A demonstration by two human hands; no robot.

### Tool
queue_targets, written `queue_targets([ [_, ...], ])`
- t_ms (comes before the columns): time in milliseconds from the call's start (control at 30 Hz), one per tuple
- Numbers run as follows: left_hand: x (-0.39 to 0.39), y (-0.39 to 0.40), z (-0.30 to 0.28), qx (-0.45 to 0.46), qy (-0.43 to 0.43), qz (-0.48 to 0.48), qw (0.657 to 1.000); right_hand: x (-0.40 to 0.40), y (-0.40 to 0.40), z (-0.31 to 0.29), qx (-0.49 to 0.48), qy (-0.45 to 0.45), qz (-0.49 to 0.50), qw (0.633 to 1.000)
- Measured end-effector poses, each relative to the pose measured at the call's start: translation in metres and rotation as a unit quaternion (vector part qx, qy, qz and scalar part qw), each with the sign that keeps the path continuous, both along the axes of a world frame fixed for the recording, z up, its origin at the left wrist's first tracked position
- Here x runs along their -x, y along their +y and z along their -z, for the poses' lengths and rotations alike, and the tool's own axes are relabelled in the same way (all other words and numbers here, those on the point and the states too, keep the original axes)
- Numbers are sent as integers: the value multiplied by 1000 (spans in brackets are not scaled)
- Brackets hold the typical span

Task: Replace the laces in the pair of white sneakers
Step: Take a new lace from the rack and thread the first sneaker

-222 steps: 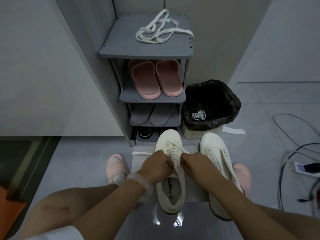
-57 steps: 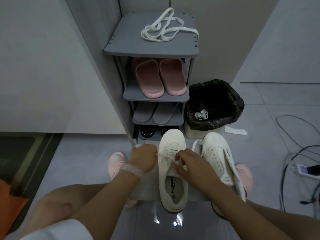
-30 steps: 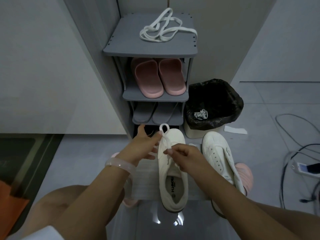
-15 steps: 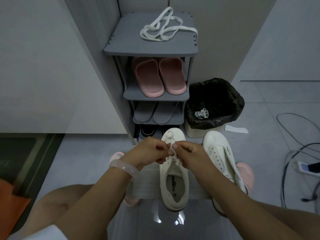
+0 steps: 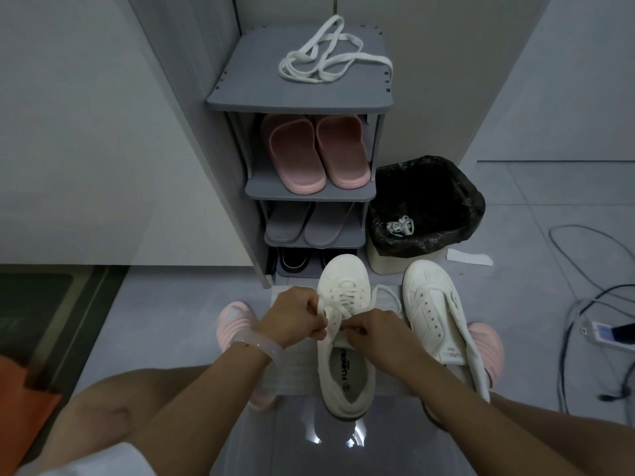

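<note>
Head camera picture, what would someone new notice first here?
Two hands, left hand and right hand, pinch the lace ends over a laced white sneaker on the floor at centre. Its mate, the unlaced sneaker, lies just right. A loose lace sits atop the grey shoe rack behind.
</note>
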State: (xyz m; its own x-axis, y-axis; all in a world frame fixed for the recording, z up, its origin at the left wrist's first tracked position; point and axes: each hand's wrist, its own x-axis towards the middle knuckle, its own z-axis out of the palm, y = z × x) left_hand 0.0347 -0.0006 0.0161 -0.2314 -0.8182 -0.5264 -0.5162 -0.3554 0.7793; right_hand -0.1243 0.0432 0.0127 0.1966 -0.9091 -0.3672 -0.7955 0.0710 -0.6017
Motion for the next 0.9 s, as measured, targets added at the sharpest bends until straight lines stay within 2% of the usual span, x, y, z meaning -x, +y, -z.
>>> queue_targets([
  [300, 4, -1, 4, 20, -2, -25, 999, 0, 1, 2, -2, -2, -14, 1000],
  [633, 5, 2, 4, 93, -101, 89, 986, 0, 2, 2, -1, 1, -23, 1000],
  [767, 5, 3, 12, 83, -99, 71, 989, -3, 5, 8, 14, 6, 2, 1000],
  [900, 2, 2, 20, 31, -44, 42, 998, -8, 9, 12, 31, 10, 47, 998],
])
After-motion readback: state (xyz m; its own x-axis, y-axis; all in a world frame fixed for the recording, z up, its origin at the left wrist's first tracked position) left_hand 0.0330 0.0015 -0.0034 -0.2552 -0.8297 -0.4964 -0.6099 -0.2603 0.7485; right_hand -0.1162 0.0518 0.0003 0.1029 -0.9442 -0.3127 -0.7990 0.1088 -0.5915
